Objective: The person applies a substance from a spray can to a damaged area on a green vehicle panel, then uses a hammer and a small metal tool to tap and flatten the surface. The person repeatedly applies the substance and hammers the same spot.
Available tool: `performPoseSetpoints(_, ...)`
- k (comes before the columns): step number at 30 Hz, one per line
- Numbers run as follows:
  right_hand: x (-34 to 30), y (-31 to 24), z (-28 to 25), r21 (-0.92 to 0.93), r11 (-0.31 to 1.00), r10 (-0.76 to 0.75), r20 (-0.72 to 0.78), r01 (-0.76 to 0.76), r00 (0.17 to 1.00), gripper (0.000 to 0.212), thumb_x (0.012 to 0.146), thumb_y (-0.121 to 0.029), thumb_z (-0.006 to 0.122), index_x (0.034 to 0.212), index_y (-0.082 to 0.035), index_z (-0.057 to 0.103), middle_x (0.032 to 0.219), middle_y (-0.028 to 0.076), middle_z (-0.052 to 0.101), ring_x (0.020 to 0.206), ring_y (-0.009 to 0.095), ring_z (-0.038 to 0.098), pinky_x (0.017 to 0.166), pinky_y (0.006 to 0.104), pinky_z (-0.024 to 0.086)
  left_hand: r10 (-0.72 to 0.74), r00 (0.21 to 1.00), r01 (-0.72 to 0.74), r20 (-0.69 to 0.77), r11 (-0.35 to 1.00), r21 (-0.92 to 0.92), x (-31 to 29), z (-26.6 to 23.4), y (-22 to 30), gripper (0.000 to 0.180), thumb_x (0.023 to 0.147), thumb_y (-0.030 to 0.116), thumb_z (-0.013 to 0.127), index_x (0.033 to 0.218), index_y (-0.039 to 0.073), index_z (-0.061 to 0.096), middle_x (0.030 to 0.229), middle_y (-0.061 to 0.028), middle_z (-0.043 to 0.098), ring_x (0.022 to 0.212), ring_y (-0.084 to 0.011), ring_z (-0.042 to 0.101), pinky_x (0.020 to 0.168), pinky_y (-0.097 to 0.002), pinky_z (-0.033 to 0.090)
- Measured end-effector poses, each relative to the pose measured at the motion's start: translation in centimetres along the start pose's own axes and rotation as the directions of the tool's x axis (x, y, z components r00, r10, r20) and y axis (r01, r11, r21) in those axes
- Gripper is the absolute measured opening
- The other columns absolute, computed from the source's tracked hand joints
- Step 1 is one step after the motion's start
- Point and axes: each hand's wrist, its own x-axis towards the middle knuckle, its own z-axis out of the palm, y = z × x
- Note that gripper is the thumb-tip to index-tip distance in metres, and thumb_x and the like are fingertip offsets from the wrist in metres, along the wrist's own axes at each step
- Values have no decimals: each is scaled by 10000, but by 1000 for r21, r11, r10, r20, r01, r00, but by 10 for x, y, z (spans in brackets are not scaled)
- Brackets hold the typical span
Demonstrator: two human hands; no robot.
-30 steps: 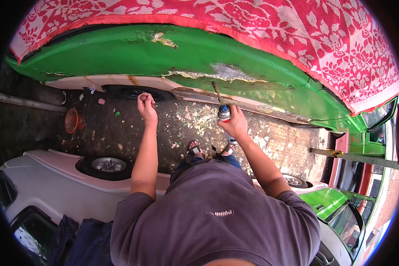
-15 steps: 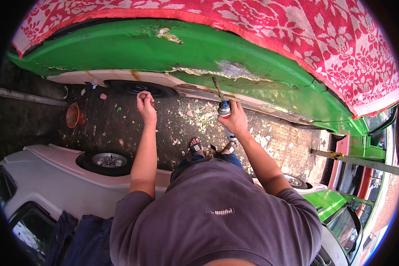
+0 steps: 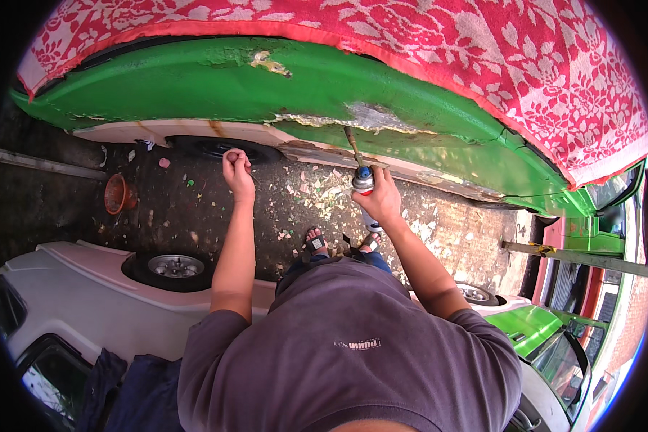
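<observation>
Right hand (image 3: pixel 383 199) closed round torch canister (image 3: pixel 363 184), nozzle (image 3: pixel 353 142) toward green car (image 3: pixel 187 81); canister between torso and car; left hand (image 3: pixel 238 174) curled, contents cannot be told; nozzle-panel contact unclear.

You stand on the floor (image 3: pixel 65 194) between two cars: the front car (image 3: pixel 194 75) ahead, its upper part under a cloth (image 3: pixel 439 43), and the rear car (image 3: pixel 122 317) behind, with clothes (image 3: pixel 140 389) against its left part. Your right hand (image 3: pixel 383 198) is around the torch (image 3: pixel 364 184), its nozzle toward the front car's lower side. Your left hand (image 3: pixel 238 173) is left of it, near a wheel (image 3: pixel 201 147). Flakes (image 3: pixel 306 189) lie across the floor; farther left are the pot (image 3: pixel 128 196) and a pole (image 3: pixel 47 165); a bar (image 3: pixel 576 258) is far right.
</observation>
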Motion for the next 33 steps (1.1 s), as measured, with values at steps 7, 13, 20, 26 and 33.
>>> performPoseSetpoints(7,-4,10,1,-7,999,-33,-23,33,999,697,621,-333,769,1204,-51,511,1043,181,568,961,385,595,800,472,510,0,1000,0,-16,1000,8,0,-4,-2,31,929,67,540,909,83,521,756,28,485,642,-46,433,539,-191,328)
performPoseSetpoints(13,0,4,6,1,999,-53,-30,53,998,689,620,-342,769,1195,-58,516,1053,173,565,968,375,596,805,465,510,1,1000,-1,-2,1000,13,-2,1,-1,35,930,62,532,904,83,522,750,28,476,638,-48,428,539,-192,329)
performPoseSetpoints(20,0,6,4,-11,999,-39,-29,38,999,681,621,-341,765,1188,-55,516,1051,175,566,964,374,597,805,466,511,6,1000,-6,-17,1000,16,-1,-1,-1,33,927,67,536,901,81,521,750,27,477,641,-49,435,539,-192,331)
performPoseSetpoints(26,-4,11,-1,8,1000,-25,-34,25,999,683,623,-339,762,1191,-53,514,1043,181,567,960,385,594,800,472,510,-6,1000,6,-10,1000,17,-3,1,-2,32,926,72,538,901,81,519,752,27,478,640,-50,438,539,-192,333)
performPoseSetpoints(33,-3,6,-1,-4,1000,-20,-38,20,999,682,628,-337,762,1195,-54,514,1034,180,570,960,384,595,804,473,508,0,1000,0,-7,1000,14,-1,6,1,35,928,74,536,902,82,514,759,28,481,640,-49,439,541,-190,335)
